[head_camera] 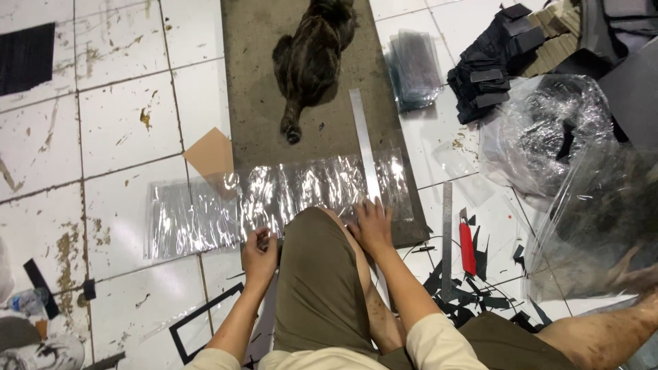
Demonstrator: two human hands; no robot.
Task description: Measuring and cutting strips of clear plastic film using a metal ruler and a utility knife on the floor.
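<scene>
A long sheet of clear crinkled plastic lies across the tiled floor and a dark mat. A metal ruler lies on top of it, pointing away from me. My right hand presses flat on the near end of the ruler and the plastic. My left hand is curled at the plastic's near edge, gripping something small that I cannot make out. My bent knee in olive shorts rises between the two hands.
A dark cat lies on the mat beyond the ruler. A second steel ruler, a red utility knife and black offcuts lie at my right. Plastic bags, black pieces, clear sleeves and brown card surround.
</scene>
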